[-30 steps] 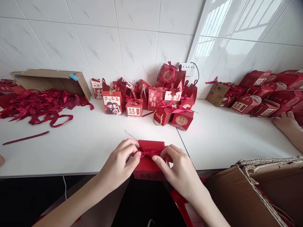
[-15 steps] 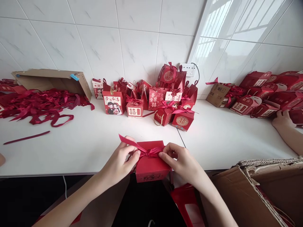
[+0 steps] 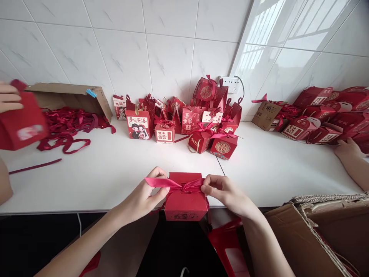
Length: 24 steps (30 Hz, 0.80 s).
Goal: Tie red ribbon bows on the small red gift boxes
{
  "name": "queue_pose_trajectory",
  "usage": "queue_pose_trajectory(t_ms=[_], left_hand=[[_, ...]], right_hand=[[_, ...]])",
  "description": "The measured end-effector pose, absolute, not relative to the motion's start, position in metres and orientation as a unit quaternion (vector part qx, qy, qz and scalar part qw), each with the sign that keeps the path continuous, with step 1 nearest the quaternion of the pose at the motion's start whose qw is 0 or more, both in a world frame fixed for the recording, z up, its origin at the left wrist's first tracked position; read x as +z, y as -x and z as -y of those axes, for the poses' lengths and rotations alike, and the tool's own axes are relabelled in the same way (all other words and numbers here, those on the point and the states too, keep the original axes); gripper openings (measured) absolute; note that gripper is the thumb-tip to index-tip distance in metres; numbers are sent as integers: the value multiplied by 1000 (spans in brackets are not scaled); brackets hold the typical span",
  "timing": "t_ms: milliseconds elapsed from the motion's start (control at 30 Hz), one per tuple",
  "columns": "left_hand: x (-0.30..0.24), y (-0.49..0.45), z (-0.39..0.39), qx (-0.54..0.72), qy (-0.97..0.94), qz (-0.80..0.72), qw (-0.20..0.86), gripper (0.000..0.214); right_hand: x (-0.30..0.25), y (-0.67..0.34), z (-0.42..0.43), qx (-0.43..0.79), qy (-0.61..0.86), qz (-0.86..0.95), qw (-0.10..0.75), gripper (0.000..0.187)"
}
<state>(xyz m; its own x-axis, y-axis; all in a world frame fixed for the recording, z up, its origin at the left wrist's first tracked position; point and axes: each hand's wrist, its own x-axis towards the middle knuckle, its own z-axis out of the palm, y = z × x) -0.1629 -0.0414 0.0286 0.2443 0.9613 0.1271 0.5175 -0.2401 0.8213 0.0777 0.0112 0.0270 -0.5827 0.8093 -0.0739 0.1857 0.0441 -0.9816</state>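
Observation:
A red gift box [image 3: 186, 207] sits at the table's front edge, directly before me. Across its top runs a red satin ribbon [image 3: 184, 187], knotted in the middle. My left hand [image 3: 151, 192] pinches the ribbon on the left of the knot, and a loose tail sticks out past the fingers. On the other side my right hand [image 3: 223, 191] grips the ribbon near the box's right top edge, thumb against fingers. Both stretches look taut between the hands and the knot.
Finished-looking red gift boxes [image 3: 193, 119] stand by the wall. A ribbon heap [image 3: 72, 119] spills from a cardboard tray [image 3: 69, 88]. At far left another person's hand [image 3: 10, 98] holds a red box [image 3: 21, 119]; a hand [image 3: 348, 148] touches boxes at right. A carton [image 3: 288, 227] stands front right.
My hands have moved slightly apart, drawing the ribbon straighter and the knot flatter. The left tail has dropped lower. Another person's hand with a red box has come in at far left.

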Motion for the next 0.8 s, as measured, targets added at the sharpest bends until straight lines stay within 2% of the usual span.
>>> queue_pose_trajectory(t_ms=[100, 167, 333, 400, 533, 600, 700, 800], left_hand=[[26, 166, 41, 319, -728, -510, 327, 23], [27, 167, 41, 307, -735, -510, 324, 28], [36, 163, 41, 300, -736, -519, 315, 26], [40, 160, 40, 305, -737, -516, 312, 25], [42, 158, 39, 320, -737, -518, 292, 20], [41, 159, 40, 318, -739, -525, 278, 18], [40, 160, 42, 304, -748, -534, 252, 22], [41, 159, 46, 291, -755, -539, 234, 29]], right_hand=[[22, -84, -15, 611, 346, 663, 259, 33], [24, -88, -16, 574, 353, 694, 253, 33], [52, -77, -13, 292, 442, 774, 346, 26], [63, -61, -13, 247, 401, 823, 317, 24], [70, -33, -22, 247, 294, 902, 200, 17], [69, -28, -28, 274, 269, 907, 174, 10], [66, -30, -33, 306, 269, 893, 190, 9], [61, -33, -32, 286, 299, 880, 234, 13]])
